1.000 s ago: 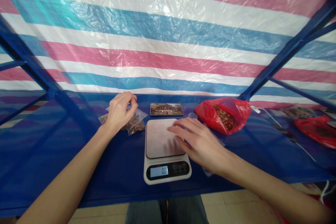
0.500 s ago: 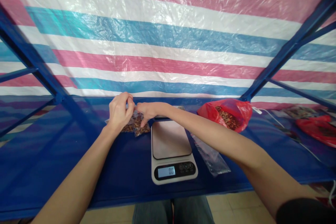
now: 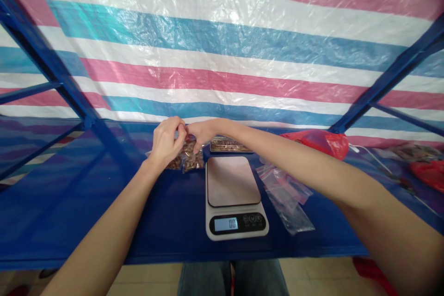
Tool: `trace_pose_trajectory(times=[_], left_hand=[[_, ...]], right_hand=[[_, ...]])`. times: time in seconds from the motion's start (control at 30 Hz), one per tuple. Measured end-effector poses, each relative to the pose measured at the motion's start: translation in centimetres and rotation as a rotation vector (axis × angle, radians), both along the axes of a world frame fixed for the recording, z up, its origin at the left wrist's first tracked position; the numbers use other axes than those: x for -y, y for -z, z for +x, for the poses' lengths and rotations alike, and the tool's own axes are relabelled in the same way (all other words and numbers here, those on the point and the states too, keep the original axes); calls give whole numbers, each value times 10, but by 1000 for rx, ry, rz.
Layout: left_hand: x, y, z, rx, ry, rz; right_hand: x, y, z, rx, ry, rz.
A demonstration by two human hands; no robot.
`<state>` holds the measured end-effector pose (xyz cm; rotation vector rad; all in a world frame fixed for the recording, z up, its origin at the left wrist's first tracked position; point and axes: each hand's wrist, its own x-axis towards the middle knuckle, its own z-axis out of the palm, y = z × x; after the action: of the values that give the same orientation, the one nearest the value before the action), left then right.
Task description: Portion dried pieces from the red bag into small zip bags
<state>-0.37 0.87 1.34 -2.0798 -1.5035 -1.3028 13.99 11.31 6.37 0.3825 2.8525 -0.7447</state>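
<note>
A small clear plastic bag of brown dried pieces (image 3: 193, 161) stands on the blue table, left of a kitchen scale (image 3: 234, 182). My left hand (image 3: 168, 139) pinches at the bag's top edge, its fingers curled. Beside it, touching, my right hand (image 3: 204, 132) also closes on the top edge, with one finger pointing down along the bag's front. Another filled bag (image 3: 175, 163) lies partly hidden behind my left hand. The scale's plate is bare and its display reads 0.0.
Flat clear bags (image 3: 291, 208) lie right of the scale. Behind the scale is a flat dark-patterned object (image 3: 231, 144). A red plastic bag (image 3: 328, 142) sits behind my right forearm. Blue metal frame bars and a striped sheet (image 3: 222, 74) close off the back.
The view has shifted slightly. Both hands stay together at the bag's top. My right forearm now covers more of the red bag, and more of the flat object and clear bags shows.
</note>
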Motion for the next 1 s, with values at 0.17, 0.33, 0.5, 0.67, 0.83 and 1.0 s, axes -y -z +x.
trace_pose_trajectory(times=[0.17,0.33,0.5,0.67,0.83,1.0], left_hand=[[2,-4,9,-18,82,-107],[3,1,19,89,155,-280],[2,7,20,169,123,-254],[3,7,21,163,109,-228],[3,7,22,206,91,-168],[3,6,24,236,112,-157]], right_hand=[[1,-29,39,-144,-47,-19],[8,-17,64,-342,24,-128],[10,1,58,-444,87,-92],[11,8,63,-553,204,67],[14,9,79,-660,367,-200],[14,6,90,-678,558,-666]])
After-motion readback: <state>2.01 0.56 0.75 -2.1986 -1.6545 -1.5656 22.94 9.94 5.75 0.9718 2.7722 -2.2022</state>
